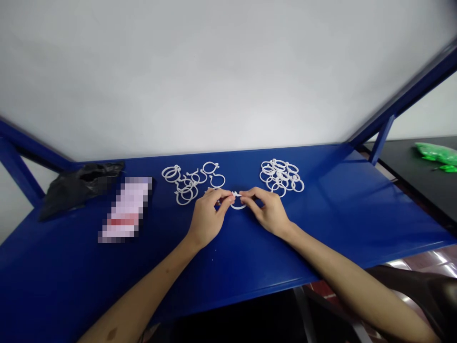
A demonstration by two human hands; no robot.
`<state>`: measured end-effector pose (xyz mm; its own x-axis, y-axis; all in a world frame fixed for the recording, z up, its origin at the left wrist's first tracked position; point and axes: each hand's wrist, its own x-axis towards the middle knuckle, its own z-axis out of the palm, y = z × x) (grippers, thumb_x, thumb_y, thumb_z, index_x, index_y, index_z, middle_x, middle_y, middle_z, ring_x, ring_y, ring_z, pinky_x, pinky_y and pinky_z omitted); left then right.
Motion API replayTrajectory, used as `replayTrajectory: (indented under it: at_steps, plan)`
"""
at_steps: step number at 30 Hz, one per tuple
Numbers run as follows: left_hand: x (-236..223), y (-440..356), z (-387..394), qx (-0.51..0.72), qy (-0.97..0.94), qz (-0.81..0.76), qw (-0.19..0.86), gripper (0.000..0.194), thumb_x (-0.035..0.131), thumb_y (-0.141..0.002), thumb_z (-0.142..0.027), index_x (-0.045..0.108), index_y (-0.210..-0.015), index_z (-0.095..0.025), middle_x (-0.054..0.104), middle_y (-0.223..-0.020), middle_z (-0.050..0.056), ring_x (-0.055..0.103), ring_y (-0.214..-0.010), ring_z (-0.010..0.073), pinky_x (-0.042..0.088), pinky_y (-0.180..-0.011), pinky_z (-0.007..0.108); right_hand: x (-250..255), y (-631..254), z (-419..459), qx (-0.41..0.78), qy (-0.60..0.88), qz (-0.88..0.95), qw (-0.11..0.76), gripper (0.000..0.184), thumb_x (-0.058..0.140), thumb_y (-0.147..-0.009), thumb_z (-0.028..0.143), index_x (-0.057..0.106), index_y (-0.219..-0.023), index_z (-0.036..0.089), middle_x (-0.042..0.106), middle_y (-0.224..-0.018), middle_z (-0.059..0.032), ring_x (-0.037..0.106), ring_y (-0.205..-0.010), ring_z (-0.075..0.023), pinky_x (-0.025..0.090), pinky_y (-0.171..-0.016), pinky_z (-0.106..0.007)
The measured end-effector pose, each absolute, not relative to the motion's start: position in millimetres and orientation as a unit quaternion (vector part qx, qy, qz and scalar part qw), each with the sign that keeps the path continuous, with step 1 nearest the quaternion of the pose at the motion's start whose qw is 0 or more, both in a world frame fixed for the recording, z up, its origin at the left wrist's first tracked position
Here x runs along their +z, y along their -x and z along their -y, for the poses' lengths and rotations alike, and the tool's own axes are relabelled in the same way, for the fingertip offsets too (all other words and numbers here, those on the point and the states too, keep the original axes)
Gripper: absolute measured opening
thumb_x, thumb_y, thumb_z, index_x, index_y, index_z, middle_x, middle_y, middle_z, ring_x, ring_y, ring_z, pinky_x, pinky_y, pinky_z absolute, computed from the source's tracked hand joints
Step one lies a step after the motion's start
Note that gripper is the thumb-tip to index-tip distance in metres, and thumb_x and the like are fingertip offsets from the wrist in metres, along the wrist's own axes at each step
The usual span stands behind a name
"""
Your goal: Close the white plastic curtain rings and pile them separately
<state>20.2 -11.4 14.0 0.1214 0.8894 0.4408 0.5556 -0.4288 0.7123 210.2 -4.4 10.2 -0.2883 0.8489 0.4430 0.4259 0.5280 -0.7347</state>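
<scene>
I hold a white ring (238, 207) just about the middle of the frame, close above the blue table (246, 257) or resting on it; I cannot tell which. My left hand (208, 216) pinches its left side between thumb and forefinger, close to the small notched ends at its top. My right hand (269, 212) is closed on its right side in the same way, thumb below and forefinger above, so the lower curve of the ring shows between my fingertips.

Just beyond my left hand, left of centre, lies a loose spread of similar white rings (186, 186), some overlapping and several with a gap and small knobs at the ends. Right of centre, beyond my right hand, a tighter pile of white rings (279, 181) lies heaped together.

Farther left lie a pixelated pale oblong item (126, 205) with a reddish band and, beside it, a crumpled black plastic bag (82, 186). A pale wall (228, 76) fills the top of the frame. At the right edge, something bright green in clear plastic (439, 156) sits on a black surface (403, 174).
</scene>
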Motion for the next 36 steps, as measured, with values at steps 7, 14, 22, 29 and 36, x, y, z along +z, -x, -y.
replayTrajectory:
  at_steps: [7,14,22,29,36]
  plan:
    - [7.6,-21.2,16.8,0.452,-0.734,-0.478,0.165,0.011,0.061,-0.093,-0.017,0.065,-0.083,-0.020,0.069,-0.080,-0.002,0.064,-0.078,0.0132,0.051,-0.076,0.027,6.3,-209.0,8.6,0.234,0.378,0.784,0.434,0.009,0.059,-0.099,0.024,0.067,-0.097,0.022,0.075,-0.098,-0.0052,0.072,-0.090,-0.0177,0.058,-0.078,-0.031]
    - [5.4,-19.2,17.3,0.456,-0.752,-0.447,0.160,0.017,0.060,-0.091,-0.009,0.062,-0.079,-0.020,0.066,-0.075,-0.003,0.061,-0.076,0.0121,0.050,-0.072,0.024,4.3,-210.3,13.3,0.184,0.342,0.830,0.399,0.018,0.050,-0.102,0.019,0.067,-0.101,0.021,0.071,-0.089,-0.0057,0.065,-0.082,-0.0167,0.054,-0.073,-0.030]
    - [6.1,-16.9,14.2,0.421,-0.775,-0.441,0.164,0.012,0.058,-0.093,-0.015,0.061,-0.083,-0.021,0.067,-0.080,-0.001,0.062,-0.081,0.0148,0.052,-0.078,0.029,3.8,-211.8,10.5,0.133,0.335,0.854,0.374,0.024,0.043,-0.105,0.020,0.066,-0.108,0.020,0.070,-0.093,-0.0081,0.063,-0.084,-0.0170,0.053,-0.073,-0.029]
    - [-5.9,-1.9,-2.9,0.314,-0.811,-0.494,0.005,0.021,0.057,-0.096,-0.030,0.065,-0.113,-0.020,0.071,-0.107,0.008,0.059,-0.103,0.0254,0.048,-0.097,0.047,30.7,-239.6,-8.7,-0.039,0.544,0.767,0.338,0.030,0.043,-0.103,0.034,0.070,-0.102,0.023,0.065,-0.105,-0.0089,0.060,-0.084,-0.0194,0.049,-0.065,-0.030]
    - [-10.0,12.9,-13.7,0.217,-0.797,-0.557,-0.087,0.028,0.056,-0.094,-0.035,0.068,-0.115,-0.020,0.066,-0.114,0.013,0.053,-0.108,0.0347,0.046,-0.091,0.052,29.5,-307.6,-37.0,-0.134,0.664,0.672,0.298,0.030,0.046,-0.099,0.029,0.074,-0.103,0.019,0.065,-0.097,-0.0150,0.054,-0.089,-0.0282,0.050,-0.069,-0.040]
